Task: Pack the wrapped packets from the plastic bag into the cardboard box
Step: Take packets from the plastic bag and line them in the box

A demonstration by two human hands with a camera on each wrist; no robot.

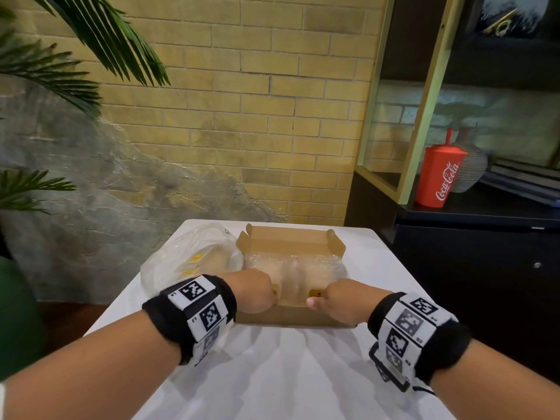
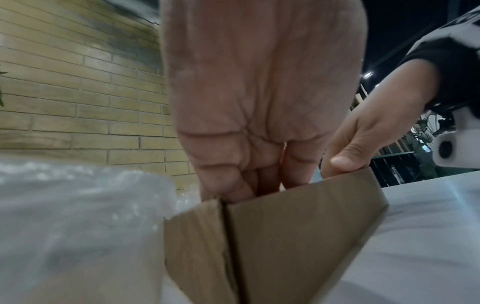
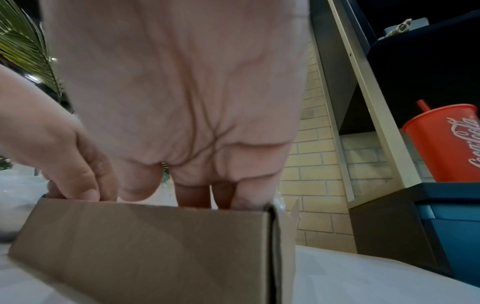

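Cardboard box (image 1: 291,316): I see my left hand (image 1: 254,291) and right hand (image 1: 339,301) both curled over its near wall, bubble-wrapped packets (image 1: 291,265) beyond my fingers.

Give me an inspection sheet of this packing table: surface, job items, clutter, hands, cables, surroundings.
Surface: white table, bare in front.
Job's things: open cardboard box holding bubble-wrapped packets; plastic bag touching the box's left side, contents still inside.
Clutter: nothing seen.
Hands: left hand and right hand each hooked over the box's near wall, fingers inside.
Cables: thin black lead by the right wristband.
Surroundings: brick wall, palm leaves, dark shelf with red Coca-Cola cup.
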